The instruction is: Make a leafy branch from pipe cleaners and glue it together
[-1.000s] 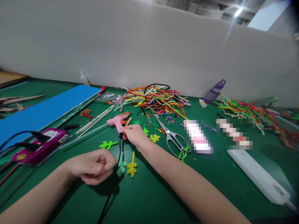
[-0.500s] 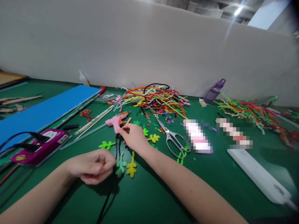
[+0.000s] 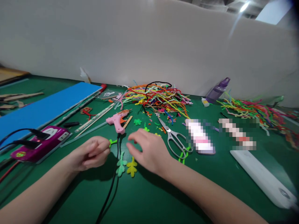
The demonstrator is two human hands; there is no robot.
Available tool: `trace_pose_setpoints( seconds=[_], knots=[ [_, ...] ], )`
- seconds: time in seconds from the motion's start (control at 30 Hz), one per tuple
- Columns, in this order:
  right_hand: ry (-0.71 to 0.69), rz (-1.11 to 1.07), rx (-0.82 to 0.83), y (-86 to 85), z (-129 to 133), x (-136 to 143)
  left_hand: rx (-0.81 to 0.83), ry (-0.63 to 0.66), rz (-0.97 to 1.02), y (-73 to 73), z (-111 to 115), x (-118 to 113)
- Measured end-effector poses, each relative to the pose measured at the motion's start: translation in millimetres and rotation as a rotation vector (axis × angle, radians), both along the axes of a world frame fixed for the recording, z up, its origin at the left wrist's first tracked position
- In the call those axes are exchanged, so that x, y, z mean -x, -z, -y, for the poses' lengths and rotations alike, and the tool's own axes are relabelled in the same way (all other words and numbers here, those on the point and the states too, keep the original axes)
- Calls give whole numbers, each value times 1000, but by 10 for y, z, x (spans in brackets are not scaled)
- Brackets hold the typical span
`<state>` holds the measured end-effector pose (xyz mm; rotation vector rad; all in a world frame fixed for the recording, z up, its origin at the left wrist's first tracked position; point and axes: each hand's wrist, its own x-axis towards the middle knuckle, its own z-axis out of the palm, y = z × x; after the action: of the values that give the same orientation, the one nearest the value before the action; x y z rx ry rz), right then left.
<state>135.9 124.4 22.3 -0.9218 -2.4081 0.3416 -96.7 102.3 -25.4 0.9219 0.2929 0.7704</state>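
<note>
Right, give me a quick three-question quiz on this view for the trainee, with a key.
1. True or false: the glue gun lies on the table, apart from the right hand.
2. Which is nearest the right hand: (A) the bottle, (B) the scissors, (C) the blue board?
3. Which hand is closed up like a fist?

Key:
1. True
2. B
3. The left hand

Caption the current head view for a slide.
A curled left hand and an open right hand near a pink glue gun on a green table, with scissors and pipe cleaners nearby.
</note>
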Motion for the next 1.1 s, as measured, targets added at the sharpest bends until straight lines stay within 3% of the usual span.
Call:
trace_pose_setpoints(
  seconds=[0.13,0.3,0.5,0.7,0.9,1.1],
  knots=[
    [-237,229,-240,188,281,-201,11,-137,129,-25,-20,-30],
    [-383,288,-269,363,388,-316,29,-166,164,-1,-37,-37],
    [-297,270,-155,336,293,-438,28,-140,144,36,-44,-37],
    [-87,380,74,227,306,-490,25,-127,103,13,-37,-33],
    [-108,451,110,72,358,-519,21,-116,76,3,-31,-40],
    [-124,398,63,229,343,-565,22,-126,42,29,-25,-24]
  ],
)
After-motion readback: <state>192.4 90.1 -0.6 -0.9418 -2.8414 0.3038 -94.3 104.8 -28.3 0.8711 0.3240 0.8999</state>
